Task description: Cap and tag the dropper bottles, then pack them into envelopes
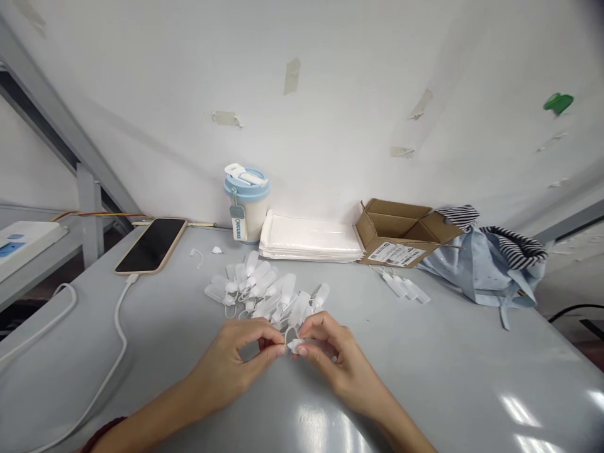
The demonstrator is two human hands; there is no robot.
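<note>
Pretty much everything's white plastic tags (264, 292) on a gray table (425, 358), plus a white tumbler (246, 217) with a light blue lid (246, 189), and pale blue fabric (476, 270) with black-and-white stripes (514, 246).

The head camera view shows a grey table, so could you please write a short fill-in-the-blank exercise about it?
The left hand and right hand hold one small white plastic tag between their ____.
The phone lies face ____ on the grey table.
The tumbler has a ____ lid.
The cardboard box stands to the ____ of the stack of white mailers.

fingers; up; blue; right
</note>
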